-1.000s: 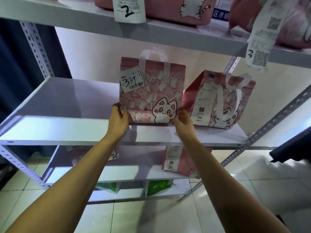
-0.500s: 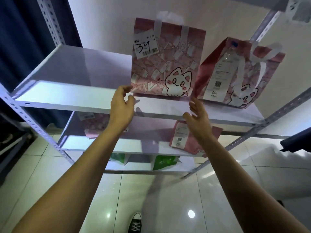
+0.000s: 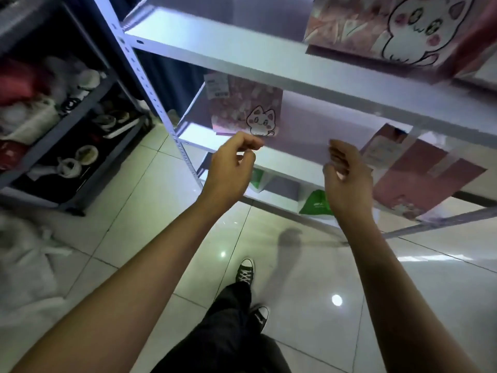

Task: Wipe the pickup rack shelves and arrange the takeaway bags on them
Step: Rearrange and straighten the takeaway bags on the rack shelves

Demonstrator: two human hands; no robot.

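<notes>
In front of the second shelf [image 3: 309,154] of a white pickup rack [image 3: 150,84], a person's two hands hang empty in the air, the left hand [image 3: 228,168] with fingers loosely curled, the right hand [image 3: 347,179] half spread, neither touching anything. A pink cat-print takeaway bag [image 3: 247,114] stands upright toward the shelf's left end, just beyond the left hand; a second pink bag [image 3: 419,179] lies tilted at the right end, partly over the front edge. On the shelf above [image 3: 242,55], another cat-print bag [image 3: 398,30] sits near the front edge at right. Green bags [image 3: 314,204] show on the lowest shelf. By the look of it, the arranging step is in hand, with this shelf's bags next. The following move likely calls for both hands to close on one bag's sides, probably the leaning one, set it upright and push it back from the edge. No cloth is visible here.
</notes>
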